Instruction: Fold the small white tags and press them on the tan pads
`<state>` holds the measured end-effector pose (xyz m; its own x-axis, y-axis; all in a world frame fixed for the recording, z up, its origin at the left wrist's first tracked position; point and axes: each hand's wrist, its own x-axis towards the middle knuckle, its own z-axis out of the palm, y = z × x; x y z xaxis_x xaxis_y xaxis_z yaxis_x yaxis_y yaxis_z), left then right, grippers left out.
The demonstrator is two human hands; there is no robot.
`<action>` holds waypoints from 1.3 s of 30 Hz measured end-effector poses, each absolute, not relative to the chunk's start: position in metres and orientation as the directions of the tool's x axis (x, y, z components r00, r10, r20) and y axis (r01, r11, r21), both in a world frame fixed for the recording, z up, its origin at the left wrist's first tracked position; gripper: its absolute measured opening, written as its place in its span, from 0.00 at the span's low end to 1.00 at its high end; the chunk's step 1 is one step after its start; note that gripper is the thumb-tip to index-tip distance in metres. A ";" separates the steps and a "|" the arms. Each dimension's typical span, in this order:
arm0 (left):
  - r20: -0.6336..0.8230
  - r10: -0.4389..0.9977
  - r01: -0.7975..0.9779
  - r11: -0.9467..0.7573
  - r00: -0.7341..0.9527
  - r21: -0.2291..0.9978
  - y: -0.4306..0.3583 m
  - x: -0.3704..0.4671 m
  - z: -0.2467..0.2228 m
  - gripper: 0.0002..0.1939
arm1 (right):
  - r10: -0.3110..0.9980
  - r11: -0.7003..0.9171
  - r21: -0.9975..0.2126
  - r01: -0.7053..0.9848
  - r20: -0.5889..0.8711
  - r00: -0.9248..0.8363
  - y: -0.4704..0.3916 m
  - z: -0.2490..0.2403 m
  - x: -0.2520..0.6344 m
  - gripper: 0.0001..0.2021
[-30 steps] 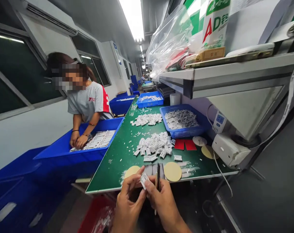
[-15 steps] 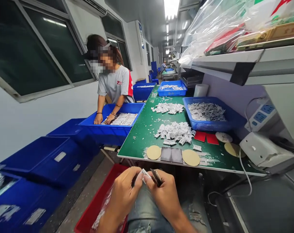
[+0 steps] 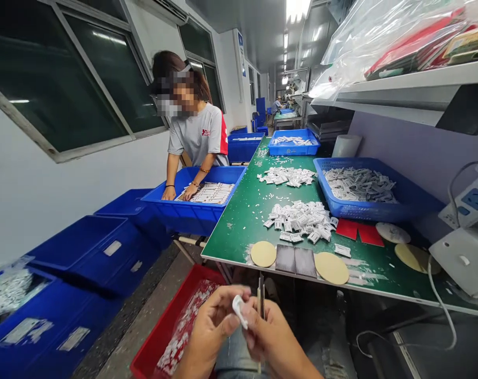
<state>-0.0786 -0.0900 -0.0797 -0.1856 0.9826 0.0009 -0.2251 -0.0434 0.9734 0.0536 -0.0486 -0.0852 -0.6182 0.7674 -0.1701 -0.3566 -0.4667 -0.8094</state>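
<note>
Between my hands, above my lap, is a small white plastic piece (image 3: 239,311). My left hand (image 3: 215,321) has its fingers curled round the left side of the piece. The thumb and fingers of my right hand (image 3: 268,329) pinch its right side, and the same hand holds a slim metal tool (image 3: 261,300) that points up. A heap of similar white pieces (image 3: 300,218) lies on the green table (image 3: 239,210) ahead. At its near edge are two dark square pads (image 3: 295,260) between round yellow discs (image 3: 263,254).
A red bin (image 3: 160,326) with white scraps stands at lower left. Blue bins (image 3: 105,231) line the left wall. A person (image 3: 197,131) reaches into a blue tub (image 3: 191,216). A blue basket (image 3: 359,205) and a white power box (image 3: 462,252) are at right.
The view has shifted, so the scene sits further right. The white piece is turned more upright between my fingers, and the tool in my right hand now stands nearly vertical.
</note>
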 end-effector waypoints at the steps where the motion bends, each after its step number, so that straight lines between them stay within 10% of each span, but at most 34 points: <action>1: -0.035 0.985 -0.327 -0.022 -0.166 0.945 -0.087 -0.078 -0.080 0.18 | 0.776 -0.446 -0.815 -0.369 -0.147 -0.613 -0.049 -0.085 0.055 0.25; 13: -0.228 0.971 -0.750 0.096 -0.074 0.654 -0.057 -0.042 -0.041 0.11 | 0.876 0.135 -0.990 -0.047 0.141 -0.461 -0.038 -0.062 0.130 0.16; 20: -0.289 0.957 -0.692 0.219 0.015 0.688 -0.058 -0.029 -0.034 0.16 | 0.700 0.706 -0.615 0.350 0.533 -0.474 -0.021 -0.049 0.130 0.24; 26: -0.309 0.950 -0.702 0.244 0.036 0.669 -0.058 -0.025 -0.035 0.16 | 0.641 0.745 -0.355 0.564 0.615 -0.460 -0.011 -0.050 0.129 0.32; 39: -0.317 0.943 -0.759 0.280 0.103 0.588 -0.057 -0.017 -0.035 0.12 | 0.619 0.709 -0.321 0.628 0.710 -0.335 -0.011 -0.050 0.132 0.33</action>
